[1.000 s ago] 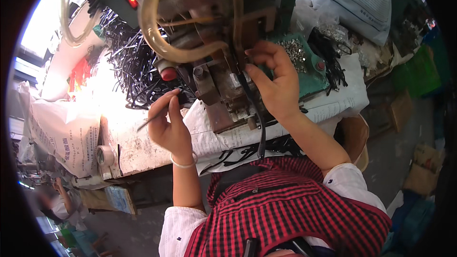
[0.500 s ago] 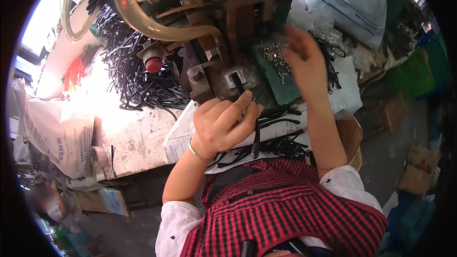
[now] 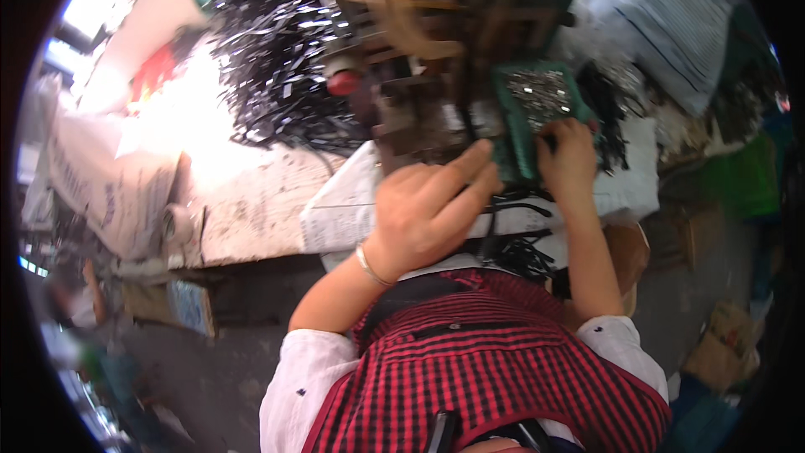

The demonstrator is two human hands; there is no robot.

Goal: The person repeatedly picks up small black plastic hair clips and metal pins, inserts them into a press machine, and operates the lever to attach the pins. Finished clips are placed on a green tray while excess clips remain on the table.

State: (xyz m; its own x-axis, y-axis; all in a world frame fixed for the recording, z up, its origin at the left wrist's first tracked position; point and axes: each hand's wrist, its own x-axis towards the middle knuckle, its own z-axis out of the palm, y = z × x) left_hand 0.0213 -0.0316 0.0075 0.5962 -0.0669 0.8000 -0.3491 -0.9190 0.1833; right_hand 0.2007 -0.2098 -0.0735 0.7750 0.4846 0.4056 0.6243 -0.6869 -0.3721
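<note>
My left hand (image 3: 432, 214) is closed at the front of a machine (image 3: 419, 109), thumb and forefinger pinching a thin black plastic strip (image 3: 468, 123). The strip's far end reaches onto the machine's metal block; its near part runs below my fingers. To the right, my right hand (image 3: 572, 164) has its fingers curled down at the near end of a green tray (image 3: 521, 138). Small shiny metal pieces (image 3: 541, 92) fill the tray's far part. Whatever lies between the right fingertips is hidden. Motion blurs the machine and the strip.
A big heap of black strips (image 3: 285, 59) lies left of the machine, near a red button (image 3: 342, 82). More strips (image 3: 520, 256) lie before me. A tape roll (image 3: 178, 225) and white sack (image 3: 117, 176) are at left; plastic bags (image 3: 671, 42) stand at far right.
My right hand has come down from above the tray's right side to its near end, fingers curling. The left hand keeps its pinch on the strip. The whole view has shifted.
</note>
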